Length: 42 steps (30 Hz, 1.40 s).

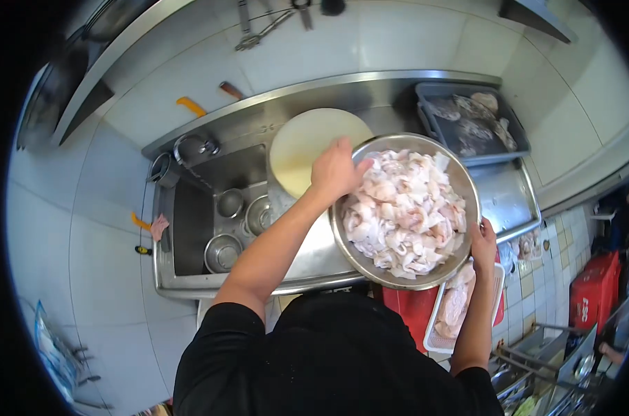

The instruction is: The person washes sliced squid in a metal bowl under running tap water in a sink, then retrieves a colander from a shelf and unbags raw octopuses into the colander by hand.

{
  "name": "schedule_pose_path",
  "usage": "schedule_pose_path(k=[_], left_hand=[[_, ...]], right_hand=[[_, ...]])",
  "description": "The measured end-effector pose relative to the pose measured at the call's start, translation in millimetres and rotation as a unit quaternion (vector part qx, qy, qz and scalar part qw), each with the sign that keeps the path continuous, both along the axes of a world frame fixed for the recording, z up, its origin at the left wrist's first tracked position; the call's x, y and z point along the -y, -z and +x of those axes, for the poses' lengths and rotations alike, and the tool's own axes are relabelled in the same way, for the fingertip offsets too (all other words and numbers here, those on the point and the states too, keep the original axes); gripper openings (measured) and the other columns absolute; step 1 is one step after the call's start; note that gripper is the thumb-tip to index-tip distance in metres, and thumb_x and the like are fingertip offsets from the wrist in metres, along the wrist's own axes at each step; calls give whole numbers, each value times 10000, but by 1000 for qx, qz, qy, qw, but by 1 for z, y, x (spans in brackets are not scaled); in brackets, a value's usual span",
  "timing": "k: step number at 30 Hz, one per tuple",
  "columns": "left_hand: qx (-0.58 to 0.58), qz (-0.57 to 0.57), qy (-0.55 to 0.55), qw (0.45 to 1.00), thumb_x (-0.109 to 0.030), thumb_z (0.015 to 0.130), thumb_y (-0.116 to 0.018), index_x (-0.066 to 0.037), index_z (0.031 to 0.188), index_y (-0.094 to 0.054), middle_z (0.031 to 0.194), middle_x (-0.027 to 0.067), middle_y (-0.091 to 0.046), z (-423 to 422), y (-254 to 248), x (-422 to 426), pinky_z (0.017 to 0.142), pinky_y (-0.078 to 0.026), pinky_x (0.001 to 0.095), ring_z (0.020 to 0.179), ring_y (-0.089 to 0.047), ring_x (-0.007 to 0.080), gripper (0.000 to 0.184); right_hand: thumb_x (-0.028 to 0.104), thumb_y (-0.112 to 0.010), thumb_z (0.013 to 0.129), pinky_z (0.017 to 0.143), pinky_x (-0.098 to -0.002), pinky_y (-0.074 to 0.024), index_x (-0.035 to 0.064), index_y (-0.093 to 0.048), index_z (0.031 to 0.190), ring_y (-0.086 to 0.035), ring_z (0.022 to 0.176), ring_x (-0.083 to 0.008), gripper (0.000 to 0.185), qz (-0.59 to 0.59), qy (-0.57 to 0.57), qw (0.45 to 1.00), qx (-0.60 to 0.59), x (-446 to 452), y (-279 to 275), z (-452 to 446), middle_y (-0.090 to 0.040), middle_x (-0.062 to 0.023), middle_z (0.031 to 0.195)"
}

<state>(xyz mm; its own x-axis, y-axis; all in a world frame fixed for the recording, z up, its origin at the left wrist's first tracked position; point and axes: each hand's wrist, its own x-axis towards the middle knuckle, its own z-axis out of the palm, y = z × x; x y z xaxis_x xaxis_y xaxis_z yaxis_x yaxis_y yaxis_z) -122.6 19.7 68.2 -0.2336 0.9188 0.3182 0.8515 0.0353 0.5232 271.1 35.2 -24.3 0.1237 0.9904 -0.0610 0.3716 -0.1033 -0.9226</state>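
A wide metal bowl (342, 239) is heaped with pale, pinkish-white strips of raw meat or skin (406, 211). My left hand (336, 170) is at the bowl's upper left rim, its thumb over the inner edge and its fingers partly hidden by the hand's angle. At the lower right rim, my right hand (482, 244) grips the bowl's side. The bowl is over the front of the steel counter, partly overlapping a round white cutting board (307, 142).
On the left is a sink (189, 232) with several metal bowls (223, 254) and a faucet (207, 147). A grey tub (477, 159) of raw pieces stands back right. Below the bowl are a white basket (439, 343) of raw meat and something red (406, 308).
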Motion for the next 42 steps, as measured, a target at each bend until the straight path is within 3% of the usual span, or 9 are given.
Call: schedule_pose_path(k=[3, 6, 9, 12, 17, 22, 28, 33, 42], left_hand=[[135, -136, -63, 979, -527, 767, -797, -32, 896, -600, 887, 213, -671, -27, 43, -2, 748, -530, 432, 829, -668, 339, 549], [212, -143, -89, 963, -357, 814, -786, 1, 997, -645, 924, 192, -701, -33, 64, -8, 769, -543, 407, 876, -691, 295, 426], [556, -193, 24, 808, -154, 832, -737, 31, 1149, -664, 992, 163, -723, -37, 98, -14, 789, -554, 375, 908, -700, 242, 374], [570, -144, 12, 809, -23, 827, -680, 36, 1231, -658, 1029, 141, -723, -34, 102, -2, 797, -564, 358, 903, -701, 216, 409], [693, -73, 74, 713, -163, 947, -681, 34, 1210, -666, 1078, 142, -726, -72, 49, 36, 874, -549, 331, 965, -692, 202, 329], [664, -6, 11, 747, -249, 983, -676, 9, 1172, -686, 1069, 86, -733, -166, -3, 117, 872, -520, 286, 939, -682, 158, 320], [577, 10, -161, 800, -247, 1002, -652, 3, 1141, -714, 1041, 47, -734, -313, 65, 222, 827, -512, 286, 917, -650, 105, 292], [555, 37, -312, 770, -176, 981, -666, -25, 1113, -689, 1004, 38, -728, -393, 153, 316, 795, -516, 280, 884, -662, 119, 202], [555, 33, -406, 726, -68, 939, -673, -52, 1037, -684, 876, -7, -665, -468, 377, 355, 706, -480, 280, 767, -570, 95, 100]], right_hand=[[153, -651, 930, 628, -274, -447, -14, -654, 1108, -536, 723, -76, 244, 17, 11, 1000, -20, -8, 11, -7, -663, -26, 851], [113, -634, 921, 646, -252, -456, -9, -669, 1000, -555, 732, -72, 149, 30, 15, 999, 7, -17, 13, -5, -679, -21, 854], [97, -628, 911, 680, -253, -474, -20, -678, 1053, -582, 757, -89, 191, 39, 6, 999, -33, -19, 6, -2, -700, -27, 912], [48, -591, 920, 715, -251, -493, -16, -671, 1064, -612, 802, -92, 177, 37, -12, 999, 8, -17, -26, -3, -715, -47, 973], [57, -589, 967, 710, -248, -494, 0, -651, 1100, -621, 795, -98, 157, 69, -29, 997, -32, 8, -90, -20, -708, -41, 972], [57, -589, 976, 691, -239, -483, 9, -629, 1149, -609, 804, -79, 184, 43, -77, 995, -53, 45, -123, -144, -694, -37, 971], [20, -597, 890, 765, -306, -525, -5, -614, 1142, -630, 863, -122, 254, 5, -249, 968, 42, 59, -34, -322, -695, -72, 955], [182, -613, 836, 809, -513, -529, 11, -612, 1135, -672, 918, -477, 344, -3, -326, 909, 261, 61, 26, -494, -698, -274, 945], [176, -611, 884, 966, -515, -530, -2, -525, 1297, -656, 1091, -454, 458, -90, -420, 836, 340, 33, 237, -632, -681, -293, 1131]])
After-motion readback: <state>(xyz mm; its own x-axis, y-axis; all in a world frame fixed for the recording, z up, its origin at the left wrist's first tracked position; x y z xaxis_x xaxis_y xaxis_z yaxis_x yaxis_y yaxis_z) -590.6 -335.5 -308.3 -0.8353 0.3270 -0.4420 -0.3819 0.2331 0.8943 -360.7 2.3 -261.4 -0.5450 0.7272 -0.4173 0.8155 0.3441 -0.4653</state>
